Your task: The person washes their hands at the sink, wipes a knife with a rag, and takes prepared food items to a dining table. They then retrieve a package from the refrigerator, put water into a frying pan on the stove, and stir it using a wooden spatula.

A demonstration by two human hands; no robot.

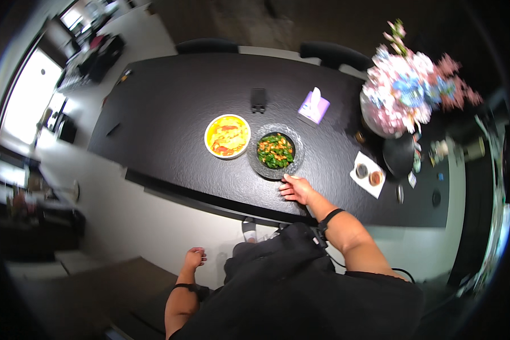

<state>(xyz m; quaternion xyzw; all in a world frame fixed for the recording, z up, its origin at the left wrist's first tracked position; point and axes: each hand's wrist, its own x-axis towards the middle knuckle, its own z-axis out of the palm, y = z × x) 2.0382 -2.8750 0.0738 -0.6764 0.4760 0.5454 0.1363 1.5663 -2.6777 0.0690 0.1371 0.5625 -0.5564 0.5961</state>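
My right hand (296,189) reaches over the front part of the dark table (165,93), its thumb or forefinger at the near rim of a grey speckled plate (297,142). That plate holds cooked green leaves with orange-brown pieces (275,151). I cannot tell if the fingers grip the rim or only touch it. Just left of the plate is a white bowl (228,136) of yellow food with red pieces. My left hand (195,257) hangs low beside my body, away from the table, its fingers loosely curled with nothing visible in them.
A tissue box (313,108) and a small black object (258,100) lie beyond the dishes. To the right are a vase of flowers (401,91), a white tray with two small jars (368,174) and a dark round object (398,155). Chairs (335,55) stand at the far edge.
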